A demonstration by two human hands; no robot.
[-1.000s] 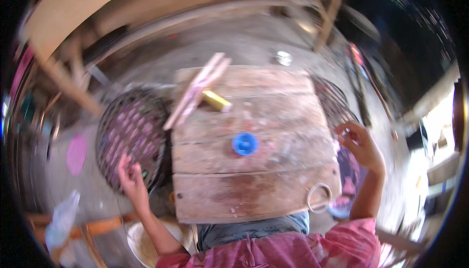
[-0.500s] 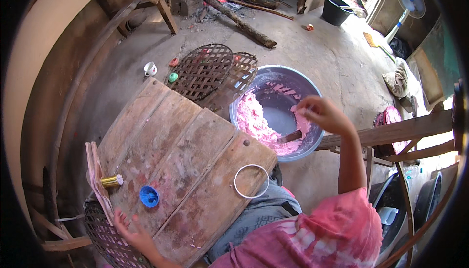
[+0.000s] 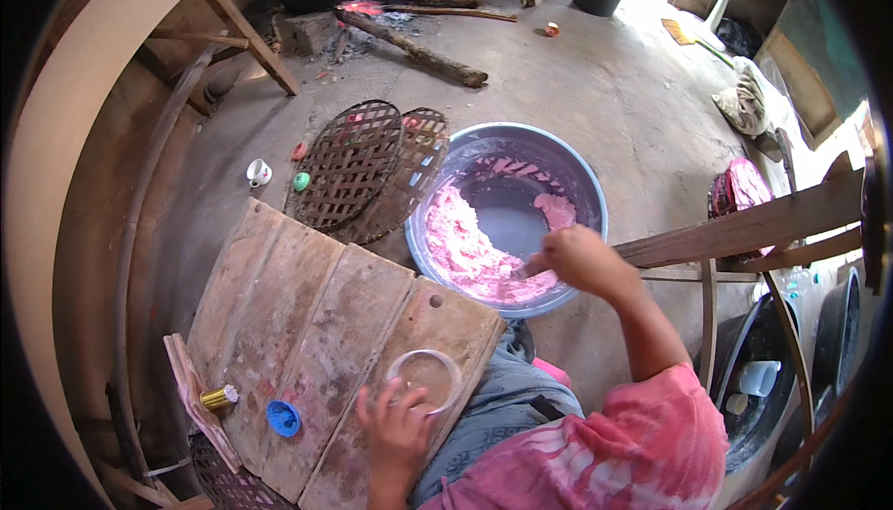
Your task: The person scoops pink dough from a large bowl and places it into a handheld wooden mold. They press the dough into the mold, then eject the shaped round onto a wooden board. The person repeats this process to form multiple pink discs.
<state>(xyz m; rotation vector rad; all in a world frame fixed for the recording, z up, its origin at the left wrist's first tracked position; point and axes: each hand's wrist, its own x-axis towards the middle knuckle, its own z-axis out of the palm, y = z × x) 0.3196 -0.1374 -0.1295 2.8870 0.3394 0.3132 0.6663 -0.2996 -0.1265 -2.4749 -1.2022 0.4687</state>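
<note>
At the counter's right side: a wide grey-blue basin (image 3: pixel 601 208) stands on the floor, just beyond the corner of the wooden counter (image 3: pixel 358 301).
Pink mix: the thick pink mix (image 3: pixel 460 240) lies inside the basin, heaped along the near and left side, with smears up the far wall and a patch on the right; the middle of the bottom is scraped nearly bare.
Right hand: the right hand (image 3: pixel 579 259) hangs over the basin's near right side, fingers closed around a short flat stick (image 3: pixel 526 271) whose lower end is at the mix.
Stick handling: the mix looks stiff, so a firm grip with the flat face square to the heap should stop the stick twisting; working along the wall would catch the smears.
Left hand: the left hand (image 3: pixel 398 424) is over the counter, fingers spread wide and holding nothing, their tips at the near left part of a white ring (image 3: pixel 459 382); whether they touch it, I cannot tell.
Ring handling: a pinch on the rim, thumb opposite fingers, would likely lift it most evenly.
Counter's far left: a blue cup (image 3: pixel 284 418), then a gold roll (image 3: pixel 220 397) beside pale wooden strips (image 3: pixel 186 384).
</note>
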